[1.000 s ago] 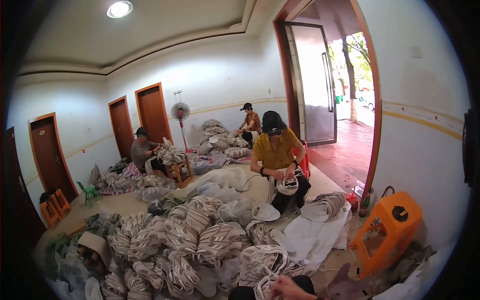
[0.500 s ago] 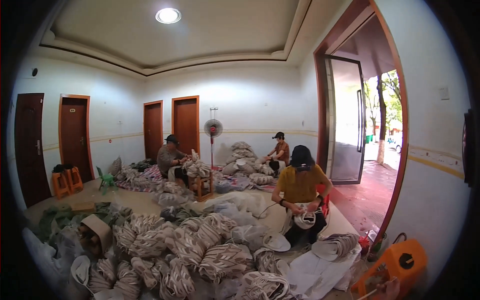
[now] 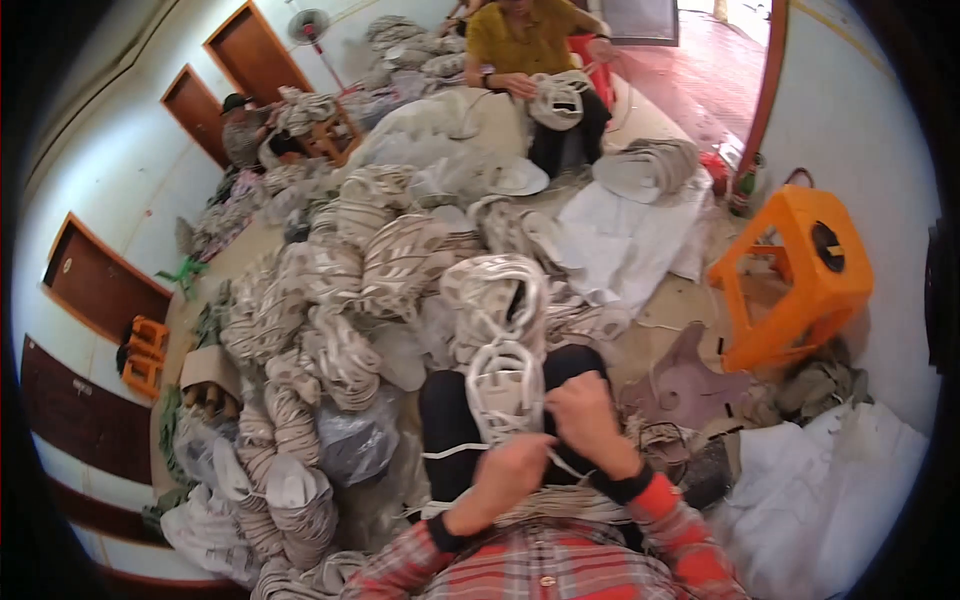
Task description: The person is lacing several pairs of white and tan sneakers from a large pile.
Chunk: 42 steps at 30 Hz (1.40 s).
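Note:
A beige and white shoe upper (image 3: 505, 388) lies across my lap, its toe end away from me and its white laces partly threaded. My left hand (image 3: 512, 472) is closed at its near end on a white shoelace (image 3: 452, 452), with loose lace on both sides. My right hand (image 3: 588, 420) is curled against the upper's right edge; slightly blurred, its fingers hide whatever they hold. Just beyond, another laced shoe upper (image 3: 497, 300) rests on the pile. A band of pale uppers or laces (image 3: 560, 503) lies across my waist.
Bundled shoe uppers (image 3: 400, 262) and plastic bags (image 3: 357, 440) cover the floor ahead and left. An orange stool (image 3: 800, 275) stands right, above white sacks (image 3: 830, 500). Opposite, a co-worker in a yellow top (image 3: 525, 45) handles a white shoe (image 3: 557, 98); another person (image 3: 243, 135) sits farther left.
The view has tipped down from the room to my lap, bringing both hands and the shoe upper into sight. Earlier, only part of one hand showed at the lower right, near a thin pale strand.

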Each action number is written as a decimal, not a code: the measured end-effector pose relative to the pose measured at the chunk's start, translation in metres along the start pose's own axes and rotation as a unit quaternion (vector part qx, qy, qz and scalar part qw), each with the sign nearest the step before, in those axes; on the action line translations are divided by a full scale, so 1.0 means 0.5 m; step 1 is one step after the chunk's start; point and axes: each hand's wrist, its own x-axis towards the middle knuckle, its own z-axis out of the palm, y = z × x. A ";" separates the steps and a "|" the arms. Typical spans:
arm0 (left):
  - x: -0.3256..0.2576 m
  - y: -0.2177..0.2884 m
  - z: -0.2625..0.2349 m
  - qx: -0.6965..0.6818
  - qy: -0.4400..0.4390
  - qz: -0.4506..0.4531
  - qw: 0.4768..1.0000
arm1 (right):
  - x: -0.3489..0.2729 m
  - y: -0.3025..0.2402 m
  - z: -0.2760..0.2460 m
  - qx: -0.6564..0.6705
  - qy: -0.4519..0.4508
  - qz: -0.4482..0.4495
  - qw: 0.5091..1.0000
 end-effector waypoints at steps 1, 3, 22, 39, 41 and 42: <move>0.014 -0.005 -0.024 -0.007 0.046 -0.067 0.997 | -0.010 -0.006 0.023 -0.024 -0.008 0.005 1.000; 0.021 -0.028 -0.052 0.023 0.080 -0.106 0.991 | -0.021 -0.021 0.041 -0.038 -0.035 0.021 0.998; 0.086 -0.053 -0.055 0.141 0.052 -0.049 0.987 | 0.012 -0.045 0.042 -0.074 -0.020 -0.047 0.996; 0.107 -0.121 -0.237 0.225 -0.007 0.070 0.972 | -0.069 -0.090 0.023 -0.145 -0.188 -0.003 0.971; 0.094 -0.138 -0.226 -0.062 -0.078 -0.079 0.992 | -0.066 -0.095 0.024 -0.110 -0.191 0.027 0.975; 0.090 -0.132 -0.230 -0.233 -0.132 -0.218 0.939 | -0.064 -0.095 0.018 -0.117 -0.195 0.026 0.973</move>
